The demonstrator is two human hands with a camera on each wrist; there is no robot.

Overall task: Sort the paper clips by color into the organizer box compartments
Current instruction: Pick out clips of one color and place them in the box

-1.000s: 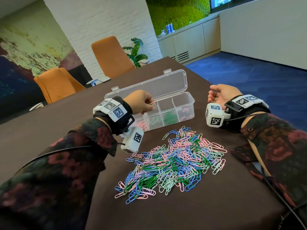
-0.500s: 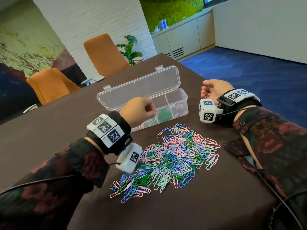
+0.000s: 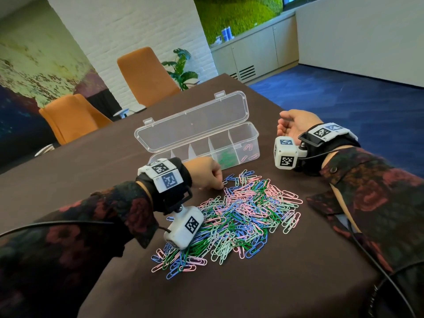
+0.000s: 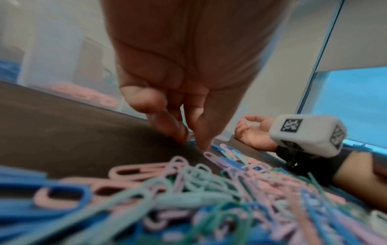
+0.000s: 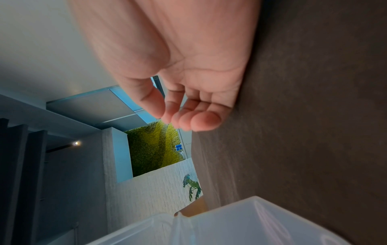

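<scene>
Head view: left hand (image 3: 207, 172) down at the far left edge of the paper clip pile (image 3: 231, 216), fingers curled, tips at the desk (image 3: 263, 290); whether anything sits in the grip cannot be told from here. Right hand (image 3: 296, 125) on its side beside the right end of the organizer box (image 3: 243, 134), palm up, fingers loosely curled, nothing in it. Box open, lid tipped back, just beyond the pile; green clips (image 3: 226, 158) in one compartment, a few pink clips (image 3: 247, 150) in the rightmost one. Pile a mix of pink, blue, green and pale clips, spread between both arms.

Left wrist view: thumb and fingers (image 4: 167, 126) pointing down, tips close together and touching the desk right beside a blue clip (image 4: 217, 147) at the pile's edge; clamped on it or not, cannot tell. Blurred pink clips behind the box wall.

Right wrist view: right hand (image 5: 188, 74) lying against the desk, grip slack, fingers (image 5: 206, 121) relaxed and holding nothing; box corner (image 5: 240, 220) near.
</scene>
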